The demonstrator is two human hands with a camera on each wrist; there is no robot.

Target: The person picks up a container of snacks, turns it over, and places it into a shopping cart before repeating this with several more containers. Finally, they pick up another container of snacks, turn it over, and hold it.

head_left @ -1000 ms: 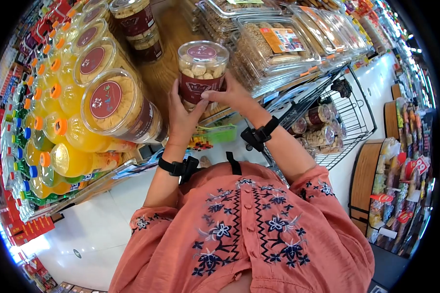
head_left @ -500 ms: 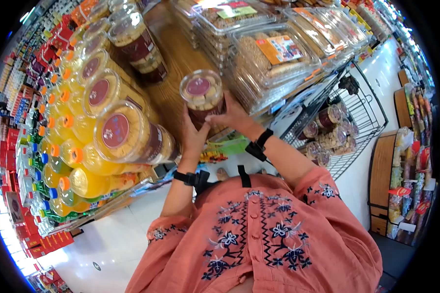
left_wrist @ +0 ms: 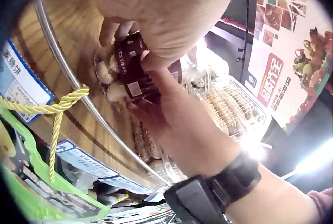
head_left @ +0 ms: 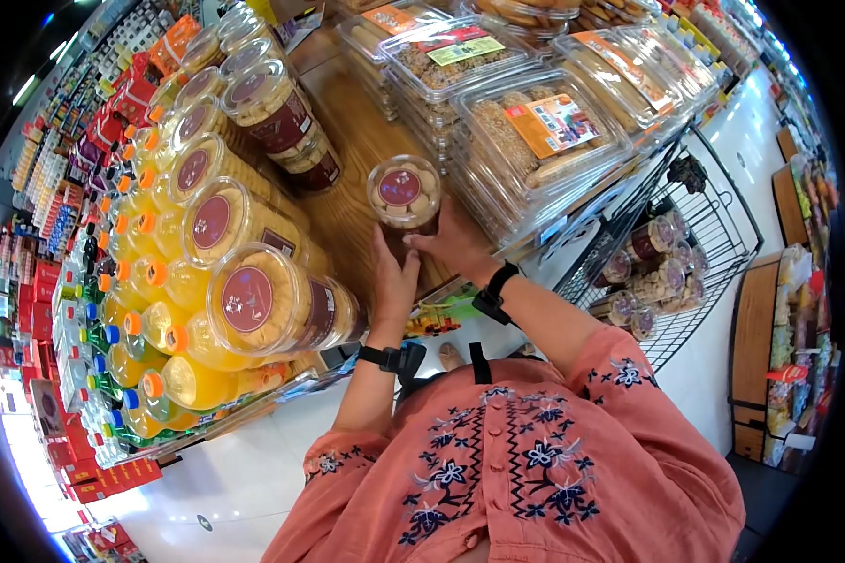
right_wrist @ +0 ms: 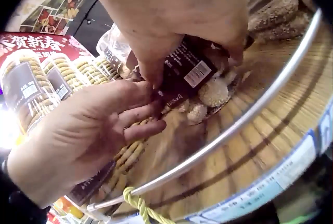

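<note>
A clear-lidded jar of round biscuits (head_left: 404,190) with a maroon label stands upright at the front of the wooden display table, both hands around its lower part. The left hand (head_left: 394,286) is at its left side, and the right hand (head_left: 458,242) grips the right side. The left wrist view has the label (left_wrist: 136,65) between the near left hand (left_wrist: 161,13) and the right hand (left_wrist: 177,112). From the right wrist, the jar's label (right_wrist: 184,70) shows under the right hand (right_wrist: 177,11), with the left fingers (right_wrist: 138,117) against it.
Stacked biscuit jars (head_left: 253,300) and yellow drink bottles (head_left: 197,375) line the left. Clear boxes of pastries (head_left: 545,131) are piled on the right. A metal rail (right_wrist: 250,109) edges the table. A cart (head_left: 671,281) holding several jars stands at the right.
Both hands have lowered the jar toward the tabletop and keep hold of it. The head view has shifted, so more of the table and the stacked jars shows.
</note>
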